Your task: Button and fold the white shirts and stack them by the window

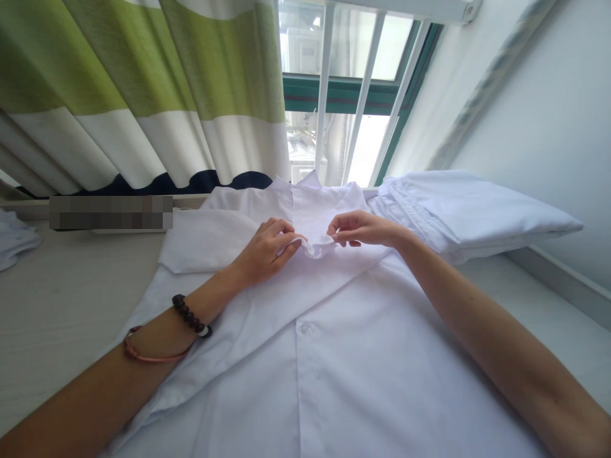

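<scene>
A white button-up shirt (363, 356) lies spread in front of me, its collar (300, 181) pointing toward the window. Part of it, which looks like a sleeve, is folded across the chest. My left hand (270, 248) pinches one side of a small raised, wavy edge of the cloth, perhaps a cuff. Opposite it, my right hand (358, 229) has the other side between thumb and fingers. The edge sags a little between the two hands. A button shows on the front placket below them. Dark beads and a copper-coloured bangle circle my left wrist.
Folded white clothing (477, 210) is piled at the right, by the wall. A blurred-out box-like patch (111, 213) and some white cloth (16, 238) are at the left. Behind stand a green-and-white curtain (143, 89) and white window bars (365, 83).
</scene>
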`<move>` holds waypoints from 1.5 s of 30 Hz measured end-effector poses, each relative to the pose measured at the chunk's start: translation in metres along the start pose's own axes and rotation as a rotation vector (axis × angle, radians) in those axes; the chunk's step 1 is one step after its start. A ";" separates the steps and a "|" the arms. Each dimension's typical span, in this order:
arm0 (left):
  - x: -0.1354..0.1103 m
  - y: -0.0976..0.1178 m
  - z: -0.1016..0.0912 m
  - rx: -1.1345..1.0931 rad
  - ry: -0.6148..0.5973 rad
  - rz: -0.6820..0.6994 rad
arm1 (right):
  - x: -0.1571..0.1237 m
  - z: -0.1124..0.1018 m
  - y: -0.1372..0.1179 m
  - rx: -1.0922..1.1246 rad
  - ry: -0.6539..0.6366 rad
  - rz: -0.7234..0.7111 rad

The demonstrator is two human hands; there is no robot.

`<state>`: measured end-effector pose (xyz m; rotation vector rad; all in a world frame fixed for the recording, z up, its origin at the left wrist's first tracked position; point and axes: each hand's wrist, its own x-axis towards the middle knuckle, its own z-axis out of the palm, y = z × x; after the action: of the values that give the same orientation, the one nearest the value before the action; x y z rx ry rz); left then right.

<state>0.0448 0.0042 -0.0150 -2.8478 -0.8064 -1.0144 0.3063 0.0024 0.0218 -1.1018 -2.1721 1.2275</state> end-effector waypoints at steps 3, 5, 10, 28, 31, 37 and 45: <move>0.000 0.000 -0.001 0.004 -0.007 0.011 | -0.001 0.001 0.001 0.040 -0.051 0.074; 0.000 0.000 -0.001 0.013 -0.009 0.015 | -0.001 0.003 0.003 0.062 -0.113 0.122; -0.001 -0.003 0.000 0.085 -0.018 0.073 | 0.001 0.005 0.005 0.109 -0.078 0.147; 0.000 -0.017 -0.030 0.232 -0.075 0.139 | -0.012 -0.030 0.009 -0.305 0.355 -0.142; 0.000 -0.017 -0.035 0.323 -0.237 0.078 | -0.012 -0.031 0.016 -0.471 0.196 -0.102; 0.001 -0.010 -0.026 0.485 -0.398 0.009 | -0.007 -0.008 0.013 -0.742 0.110 -0.128; 0.000 -0.011 -0.032 0.523 -0.264 -0.075 | -0.011 -0.007 -0.010 -0.549 0.296 -0.340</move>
<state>0.0213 0.0083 0.0085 -2.5275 -1.0220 -0.3525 0.3136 -0.0057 0.0339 -0.9688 -2.3824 0.3008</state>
